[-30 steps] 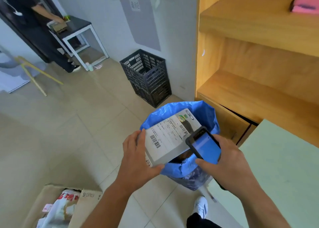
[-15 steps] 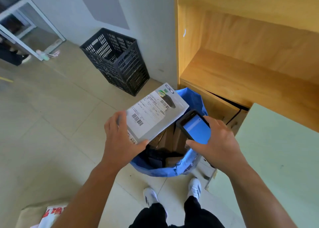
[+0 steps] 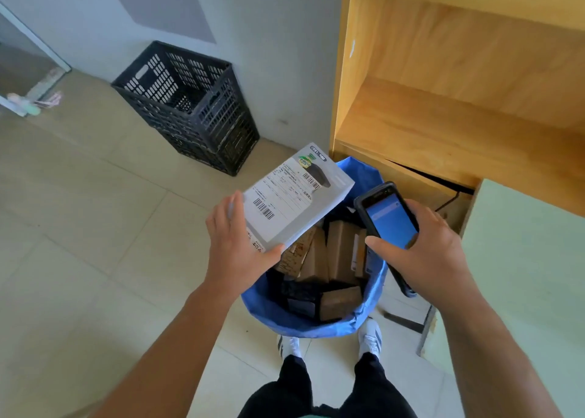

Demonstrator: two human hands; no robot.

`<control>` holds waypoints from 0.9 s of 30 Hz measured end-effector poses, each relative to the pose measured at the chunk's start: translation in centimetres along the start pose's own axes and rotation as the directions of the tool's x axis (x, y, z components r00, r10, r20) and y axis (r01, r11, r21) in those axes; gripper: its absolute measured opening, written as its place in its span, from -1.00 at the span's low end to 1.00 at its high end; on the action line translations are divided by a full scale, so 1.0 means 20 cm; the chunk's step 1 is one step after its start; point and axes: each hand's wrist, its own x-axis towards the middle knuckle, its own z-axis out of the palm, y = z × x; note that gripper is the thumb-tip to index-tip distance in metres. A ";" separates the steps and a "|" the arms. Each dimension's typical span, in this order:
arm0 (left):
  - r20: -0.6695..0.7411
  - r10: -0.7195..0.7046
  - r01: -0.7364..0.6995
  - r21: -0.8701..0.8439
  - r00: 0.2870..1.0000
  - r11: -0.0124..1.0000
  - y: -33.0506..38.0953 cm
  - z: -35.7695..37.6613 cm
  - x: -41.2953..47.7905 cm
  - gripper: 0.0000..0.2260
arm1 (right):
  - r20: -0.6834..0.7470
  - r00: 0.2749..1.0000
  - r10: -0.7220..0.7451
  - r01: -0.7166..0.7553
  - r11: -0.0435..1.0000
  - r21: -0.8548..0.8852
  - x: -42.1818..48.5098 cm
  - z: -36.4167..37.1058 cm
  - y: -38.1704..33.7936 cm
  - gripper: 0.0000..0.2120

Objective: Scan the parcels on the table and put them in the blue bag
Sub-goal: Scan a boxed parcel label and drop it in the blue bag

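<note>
A flat white parcel (image 3: pixel 294 196) with a shipping label and barcodes hangs over the left side of the open blue bag (image 3: pixel 316 326). My left hand (image 3: pixel 235 243) grips its near left corner. A black handheld scanner (image 3: pixel 387 224) with a lit blue screen is held in my right hand (image 3: pixel 424 250), above the bag's right rim and a little apart from the parcel. Inside the bag lie several brown cardboard parcels (image 3: pixel 335 253) and dark ones.
A black slatted crate (image 3: pixel 190 101) stands against the wall behind the bag. Wooden shelving (image 3: pixel 459 107) rises at the right, and a pale green table (image 3: pixel 522 275) sits below it. My shoes (image 3: pixel 368 338) stand right by the bag on the tiled floor.
The view has tilted down and closer over the bag, so its contents show. The parcel and scanner stay held above the bag, now a little further apart.
</note>
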 end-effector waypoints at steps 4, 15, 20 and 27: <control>0.054 0.011 -0.010 -0.009 0.998 1.000 0.03 0.15 0.05 -0.02 | 0.036 0.999 0.035 -0.036 0.999 0.028 0.05 0.09 0.03 -0.21; 0.099 -0.078 0.082 -0.035 0.992 0.996 -0.05 0.89 0.14 0.05 | 0.083 0.994 0.069 -0.069 0.998 0.008 0.45 0.41 0.42 -0.21; 0.040 -0.191 0.190 0.012 0.981 0.982 -0.15 1.22 0.13 0.02 | 0.020 0.998 0.063 -0.063 0.998 0.023 0.57 0.51 0.66 -0.22; 0.153 -0.223 0.239 -0.096 0.963 0.966 -0.18 1.47 0.09 0.02 | 0.015 0.997 0.075 -0.076 0.994 0.077 0.59 0.58 0.84 -0.24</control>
